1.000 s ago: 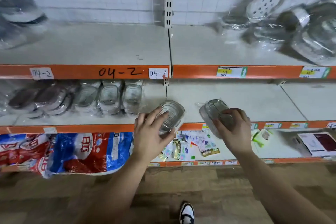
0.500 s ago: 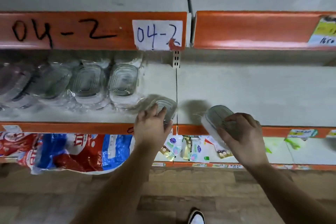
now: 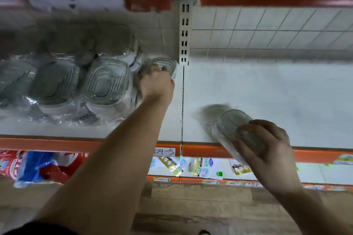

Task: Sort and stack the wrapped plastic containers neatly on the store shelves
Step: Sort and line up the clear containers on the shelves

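- Head view: a far container is gripped by the left hand at 11 o'clock from the frame's centre, with the fingers curled over its rim. It is held deep on the middle shelf, just beside the row of wrapped containers on that row's 3 o'clock side. This is judged to be done so that the row is extended toward the slotted post at 12 o'clock.
- A near container is clasped by the right hand at 4 o'clock and is tilted over the shelf's orange front edge, apparently kept waiting its turn.
- The containers are seen as clear, rounded rectangles with ribbed faces. Crinkled glossy film is wrapped round them, so slippery handling is expected.
- The shelf is made of matt white board, and it is backed by a tiled wall.
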Demonstrator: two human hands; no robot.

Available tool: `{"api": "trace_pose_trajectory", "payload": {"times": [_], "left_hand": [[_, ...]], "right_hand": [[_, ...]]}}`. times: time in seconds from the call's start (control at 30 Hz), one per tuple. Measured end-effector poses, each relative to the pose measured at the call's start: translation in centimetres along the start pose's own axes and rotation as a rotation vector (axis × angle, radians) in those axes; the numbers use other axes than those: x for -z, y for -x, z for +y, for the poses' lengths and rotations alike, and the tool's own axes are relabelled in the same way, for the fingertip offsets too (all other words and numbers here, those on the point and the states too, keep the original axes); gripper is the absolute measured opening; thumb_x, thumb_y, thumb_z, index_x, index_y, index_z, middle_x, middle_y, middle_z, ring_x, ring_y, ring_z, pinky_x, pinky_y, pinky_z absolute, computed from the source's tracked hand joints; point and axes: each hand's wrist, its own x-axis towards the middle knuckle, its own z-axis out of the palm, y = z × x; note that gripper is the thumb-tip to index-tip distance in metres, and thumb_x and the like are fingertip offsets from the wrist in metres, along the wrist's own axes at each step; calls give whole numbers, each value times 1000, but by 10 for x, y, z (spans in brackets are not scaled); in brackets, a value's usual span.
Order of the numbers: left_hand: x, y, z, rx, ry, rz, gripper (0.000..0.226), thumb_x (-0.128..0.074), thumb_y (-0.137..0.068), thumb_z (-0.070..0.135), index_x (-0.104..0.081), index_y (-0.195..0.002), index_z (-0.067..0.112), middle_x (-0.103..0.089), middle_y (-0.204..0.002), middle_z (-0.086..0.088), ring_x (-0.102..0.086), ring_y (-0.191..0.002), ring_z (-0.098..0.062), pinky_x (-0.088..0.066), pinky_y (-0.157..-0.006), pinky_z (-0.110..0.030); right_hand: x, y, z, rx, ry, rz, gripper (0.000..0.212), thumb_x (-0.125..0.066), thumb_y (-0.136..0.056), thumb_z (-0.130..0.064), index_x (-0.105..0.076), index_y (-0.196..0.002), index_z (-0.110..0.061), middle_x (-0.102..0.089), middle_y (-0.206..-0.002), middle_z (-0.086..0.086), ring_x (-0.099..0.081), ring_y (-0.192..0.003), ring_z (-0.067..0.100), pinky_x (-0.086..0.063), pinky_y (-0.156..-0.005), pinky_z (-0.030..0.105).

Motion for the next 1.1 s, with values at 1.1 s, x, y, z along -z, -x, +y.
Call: {"api": "trace_pose_trajectory", "payload": {"times": [1.1], "left_hand": [[-62,163,-140,-294,213,133,35,-43,-93,29,-69,-105,9,-68,-98,-6,-63,-89,-29,-46,-76,-38]], "right_hand": [[-122,-44,-122,196,216,-185,61,-42,-81,-64,-68,-116,-21,-65,-121,0,-51,-109,38,-40,-89,36]]}}
